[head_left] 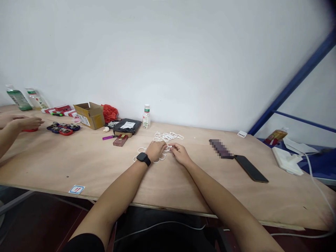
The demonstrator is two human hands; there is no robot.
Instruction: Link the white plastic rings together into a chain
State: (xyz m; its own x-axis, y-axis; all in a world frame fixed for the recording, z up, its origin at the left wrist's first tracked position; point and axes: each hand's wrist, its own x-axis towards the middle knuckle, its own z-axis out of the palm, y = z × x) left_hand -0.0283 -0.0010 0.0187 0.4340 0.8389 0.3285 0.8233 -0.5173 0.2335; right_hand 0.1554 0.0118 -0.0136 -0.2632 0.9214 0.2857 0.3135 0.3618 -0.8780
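My left hand [156, 150], with a black watch [143, 158] on the wrist, has its fingers curled together at a small white plastic ring [168, 148]. From the other side my right hand [180, 153] pinches the same ring between thumb and fingertips. The exact grip of the left fingers is partly hidden. Just beyond both hands lies a loose pile of white rings [172, 135]. More white rings [141, 150] lie around and partly under my left hand.
A maroon box [120, 140], black parcel [127, 126], bottle [146, 117] and open carton [90, 115] stand left. Two phones, one dark [250, 168] and one pixelated [221, 148], lie right, near a white power strip [287, 161]. Another person's hands [22, 122] work far left.
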